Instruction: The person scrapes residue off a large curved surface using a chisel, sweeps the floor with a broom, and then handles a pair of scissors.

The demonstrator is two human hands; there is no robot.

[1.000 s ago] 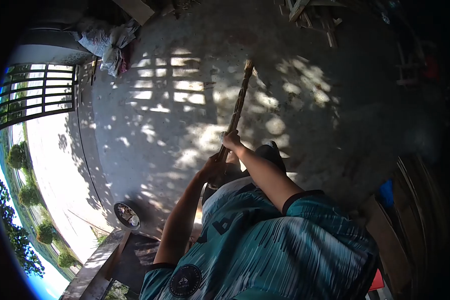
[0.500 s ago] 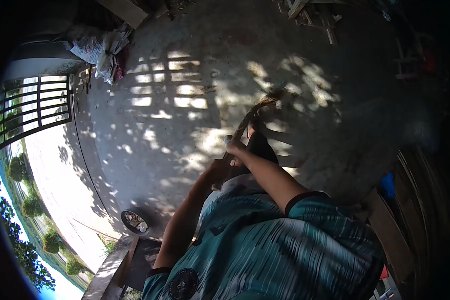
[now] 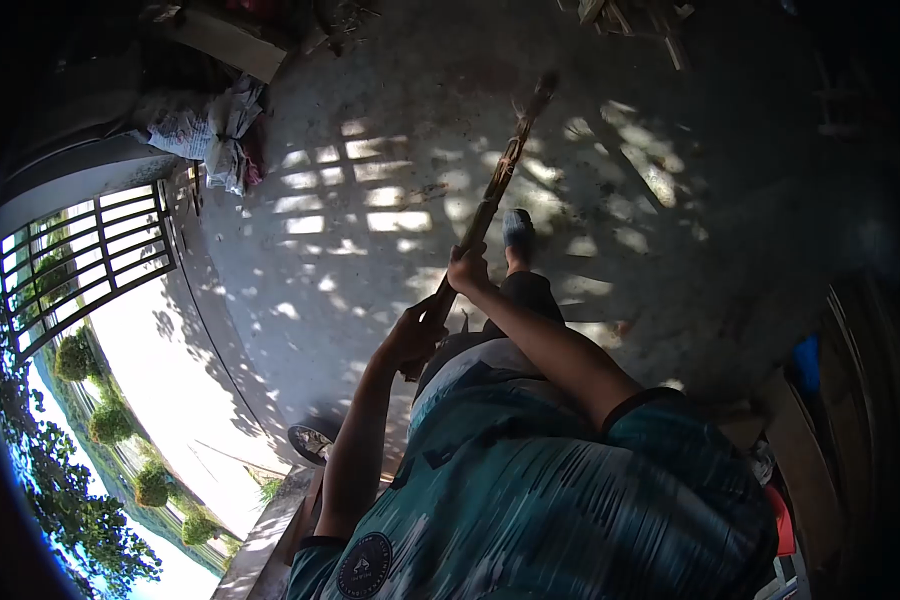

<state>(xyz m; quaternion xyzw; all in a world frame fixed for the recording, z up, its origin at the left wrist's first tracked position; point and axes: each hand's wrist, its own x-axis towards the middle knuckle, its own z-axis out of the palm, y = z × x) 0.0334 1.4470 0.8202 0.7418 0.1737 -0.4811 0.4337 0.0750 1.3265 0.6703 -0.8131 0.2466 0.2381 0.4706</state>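
A long brown broom (image 3: 491, 195), apparently a bound bundle of stalks, runs diagonally away from my waist. Its narrow, dark far end points forward over the concrete floor. My left hand (image 3: 411, 338) is closed around the handle near my belly. Farther up, the fingers of my right hand (image 3: 467, 270) wrap the same shaft. Just right of the broom, my foot in a grey shoe (image 3: 518, 230) stands on the floor.
White sacks (image 3: 232, 140) lie at the upper left beside a barred gate (image 3: 100, 260). A round container (image 3: 311, 441) stands near my left elbow. Wooden boards (image 3: 815, 465) lean at the right, and wood scraps (image 3: 650, 22) lie at the far edge.
The broom's far end has swung forward, away from my feet, and more of its length shows. Both hands have shifted slightly, still gripping it. My shoe has come into clearer view.
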